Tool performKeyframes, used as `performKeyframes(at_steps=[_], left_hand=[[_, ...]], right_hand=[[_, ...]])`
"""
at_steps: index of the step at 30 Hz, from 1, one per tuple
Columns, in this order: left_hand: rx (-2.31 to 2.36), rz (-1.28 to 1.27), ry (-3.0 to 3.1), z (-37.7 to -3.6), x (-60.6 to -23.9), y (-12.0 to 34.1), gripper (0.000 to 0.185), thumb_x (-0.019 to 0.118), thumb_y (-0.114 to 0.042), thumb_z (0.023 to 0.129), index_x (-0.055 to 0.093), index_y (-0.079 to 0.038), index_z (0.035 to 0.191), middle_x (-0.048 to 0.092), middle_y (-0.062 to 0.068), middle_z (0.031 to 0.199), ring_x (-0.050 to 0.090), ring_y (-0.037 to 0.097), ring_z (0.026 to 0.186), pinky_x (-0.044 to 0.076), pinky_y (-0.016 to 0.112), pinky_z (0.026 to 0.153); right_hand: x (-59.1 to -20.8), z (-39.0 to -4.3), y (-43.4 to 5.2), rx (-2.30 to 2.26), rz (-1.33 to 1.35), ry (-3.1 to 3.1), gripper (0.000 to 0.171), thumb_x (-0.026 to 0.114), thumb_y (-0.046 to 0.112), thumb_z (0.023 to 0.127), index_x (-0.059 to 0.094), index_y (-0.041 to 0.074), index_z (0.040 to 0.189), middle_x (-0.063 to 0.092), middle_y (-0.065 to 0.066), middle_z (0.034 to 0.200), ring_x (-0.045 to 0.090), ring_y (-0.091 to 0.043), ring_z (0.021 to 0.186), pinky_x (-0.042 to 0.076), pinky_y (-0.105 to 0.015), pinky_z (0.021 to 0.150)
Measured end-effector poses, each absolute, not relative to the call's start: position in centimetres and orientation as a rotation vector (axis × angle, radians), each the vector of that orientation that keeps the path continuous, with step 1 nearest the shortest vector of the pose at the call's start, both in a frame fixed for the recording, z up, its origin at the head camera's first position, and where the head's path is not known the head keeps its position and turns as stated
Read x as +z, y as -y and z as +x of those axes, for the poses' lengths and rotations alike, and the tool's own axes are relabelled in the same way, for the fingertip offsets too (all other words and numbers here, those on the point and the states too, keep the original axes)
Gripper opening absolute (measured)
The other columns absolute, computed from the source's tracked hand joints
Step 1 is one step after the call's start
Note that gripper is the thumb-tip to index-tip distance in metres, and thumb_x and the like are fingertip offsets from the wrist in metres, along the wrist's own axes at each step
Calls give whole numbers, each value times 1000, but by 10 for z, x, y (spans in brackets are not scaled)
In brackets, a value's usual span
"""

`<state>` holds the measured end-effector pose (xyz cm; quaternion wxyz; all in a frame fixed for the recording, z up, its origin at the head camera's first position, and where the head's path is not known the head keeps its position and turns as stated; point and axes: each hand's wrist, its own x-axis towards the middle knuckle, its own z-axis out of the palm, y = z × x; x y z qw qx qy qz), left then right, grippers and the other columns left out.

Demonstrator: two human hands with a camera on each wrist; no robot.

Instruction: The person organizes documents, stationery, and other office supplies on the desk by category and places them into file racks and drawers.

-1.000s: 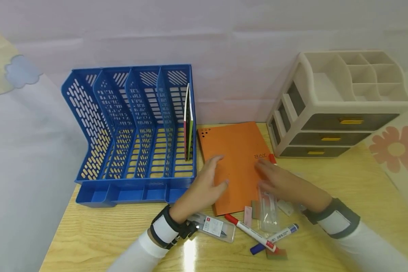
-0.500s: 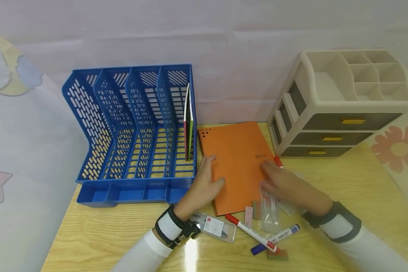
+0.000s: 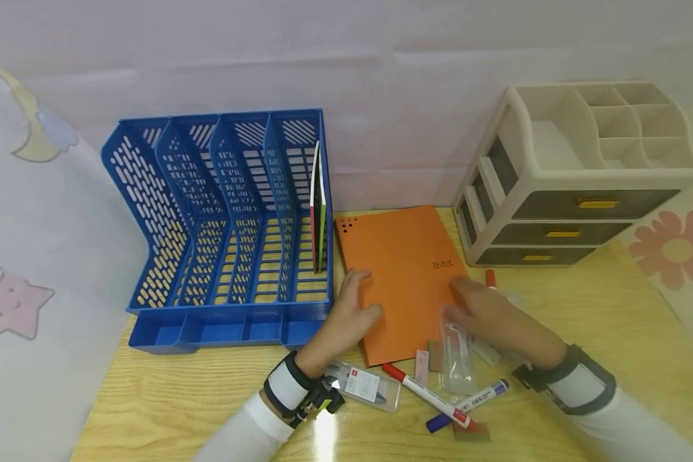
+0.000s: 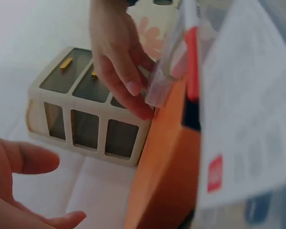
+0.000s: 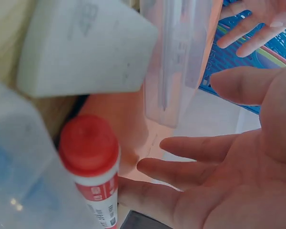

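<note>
An orange notebook (image 3: 404,250) marked RAY lies flat on the table in the head view. Over its lower left edge is my left hand (image 3: 346,324), thumb and fingers spread apart with nothing between them; the left wrist view shows the same gap. My right hand (image 3: 496,314) is at the notebook's right edge, its fingers loosely extended. One red-capped marker (image 3: 490,280) lies beside that hand, mostly covered by it; in the right wrist view the little finger overlaps this marker. A clear plastic case (image 3: 457,369) overlaps the notebook's lower right corner, near the right fingers.
Left stands a blue file rack (image 3: 260,308) with thin books (image 3: 317,212) upright. A white drawer unit (image 3: 525,160) stands back right. In front lie a red marker (image 3: 433,398), a blue marker (image 3: 468,405), erasers (image 3: 421,368) and a clear pen pack (image 3: 364,385).
The red-capped marker by the notebook's right edge has shifted right, away from the notebook. My right hand has moved slightly right with it; the left hand has hardly moved.
</note>
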<state>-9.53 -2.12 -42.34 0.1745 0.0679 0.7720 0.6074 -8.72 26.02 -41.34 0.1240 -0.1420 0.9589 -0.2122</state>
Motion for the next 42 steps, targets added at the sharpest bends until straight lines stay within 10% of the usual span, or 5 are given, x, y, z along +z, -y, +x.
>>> performKeyframes(at_steps=[6, 26, 32, 39, 42], left_hand=[[1929, 39, -2023, -99, -421, 20, 57, 57, -5, 95, 46, -10, 151, 32, 11, 166, 29, 33, 150, 30, 58, 116], [2167, 13, -1922, -98, -394, 14, 51, 54, 6, 90, 55, -6, 140, 18, 11, 172, 11, 33, 160, 15, 62, 127], [2220, -88, -1989, -102, -385, 5, 59, 53, 10, 87, 51, -7, 144, 27, 11, 166, 34, 36, 144, 47, 45, 101], [2255, -186, -1867, -109, -392, -11, 76, 52, 6, 92, 21, -7, 160, 33, 17, 161, 49, 36, 134, 48, 47, 106], [2264, -191, -1787, -115, -395, -13, 79, 53, 2, 95, 13, -5, 163, 38, 20, 158, 48, 36, 136, 42, 51, 114]], right_hand=[[-413, -91, -264, -628, -414, -2819, 56, 62, 26, 102, 50, -14, 140, 60, -35, 133, 63, -48, 117, 51, -63, 101], [-405, -95, -276, -704, -371, -2720, 58, 56, 32, 106, 49, -11, 146, 50, -34, 148, 60, -49, 125, 47, -64, 107], [-404, -94, -279, -736, -346, -2708, 56, 54, 30, 107, 50, -10, 146, 43, -36, 153, 64, -20, 70, 57, -45, 80], [-406, -93, -280, -765, -339, -2746, 51, 49, 29, 109, 55, -10, 142, 44, -35, 152, 47, -56, 136, 39, -68, 112], [-408, -93, -282, -770, -335, -2748, 51, 49, 30, 109, 55, -9, 142, 42, -35, 153, 45, -57, 137, 37, -69, 113]])
